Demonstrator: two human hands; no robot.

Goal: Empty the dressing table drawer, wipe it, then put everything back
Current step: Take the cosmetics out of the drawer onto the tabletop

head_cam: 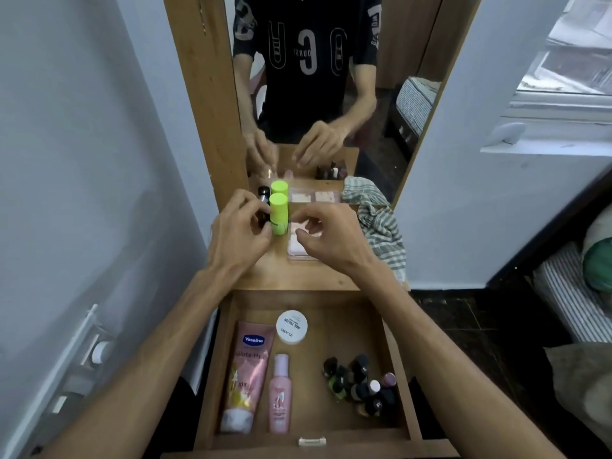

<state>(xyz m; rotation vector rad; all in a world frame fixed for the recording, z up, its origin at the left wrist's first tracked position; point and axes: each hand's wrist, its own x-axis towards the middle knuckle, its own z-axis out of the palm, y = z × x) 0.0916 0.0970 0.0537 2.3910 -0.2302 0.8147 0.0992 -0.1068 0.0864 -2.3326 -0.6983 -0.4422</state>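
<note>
Lime-green bottle point(279, 214) stands upright on the wooden worktop point(291, 273), right in front of the mirror point(331, 77), and both hands are up there with it. The left hand point(236, 231) has its fingers point(261, 231) curled in against the bottle's left side, beside a small dark bottle point(263, 197) tucked just behind; whether it truly grips either one cannot be told. The right hand point(331, 235) hovers over a flat pink packet point(303, 241) lying on the worktop, fingers bent and narrow, tips close to the packet, and a firm pinch cannot be made out. A striped cloth point(384, 233) lies bunched at the worktop's right edge, spilling down over the side.

Below, the drawer point(402, 392) is pulled out and open, with things inside. On its left lies a pink Vaseline tube point(246, 376), cap toward the person. Just beside it lies a slim pink spray bottle point(280, 395). Above that sits a round white jar point(291, 326). On the right side of the drawer a cluster of small nail polish bottles point(361, 382) is huddled together, well apart from the tube. A pale handle point(312, 441) shows on the drawer's front edge.
</note>
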